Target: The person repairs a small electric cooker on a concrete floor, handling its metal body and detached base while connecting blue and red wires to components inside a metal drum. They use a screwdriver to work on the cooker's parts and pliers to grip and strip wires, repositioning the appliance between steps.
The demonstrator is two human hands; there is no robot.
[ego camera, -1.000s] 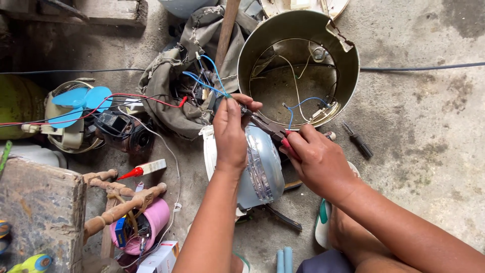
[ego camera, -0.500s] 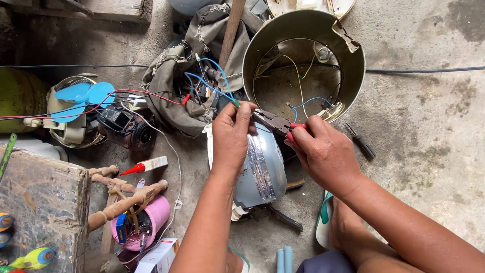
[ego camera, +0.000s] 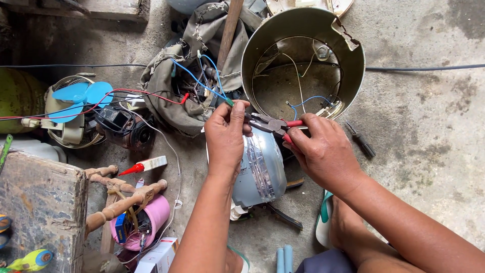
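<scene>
Right hand (ego camera: 323, 151) is wrapped around the red handles of the pliers (ego camera: 270, 123), squeezing them; plier jaws point left toward the left hand's fingertips. Left hand (ego camera: 226, 136) pinches the end of a blue wire (ego camera: 194, 77) between thumb and fingers, right at the plier nose. Can't tell whether the jaws actually bite the wire, the fingers cover that spot.

Both hands sit over a silver-grey domed appliance housing (ego camera: 260, 169) lying on the concrete floor (ego camera: 429, 126), roughly mid-floor. The blue wire runs up-left into a grey cloth bag (ego camera: 172, 76) full of wiring, toward the far edge of the floor.

Just beyond the hands: an open round metal pot shell (ego camera: 303, 55) on its side, loose wires inside. A black-handled screwdriver (ego camera: 359, 140) lies just right of the right hand, near the shell's rim.

Left side of the floor: small fan with blue blades (ego camera: 76, 96), red wires running across it. Near it, a small tube with a red nozzle (ego camera: 146, 165). Toward the near-left corner: pink container (ego camera: 151, 217) holding tools, beside turned wooden legs (ego camera: 121, 202).
</scene>
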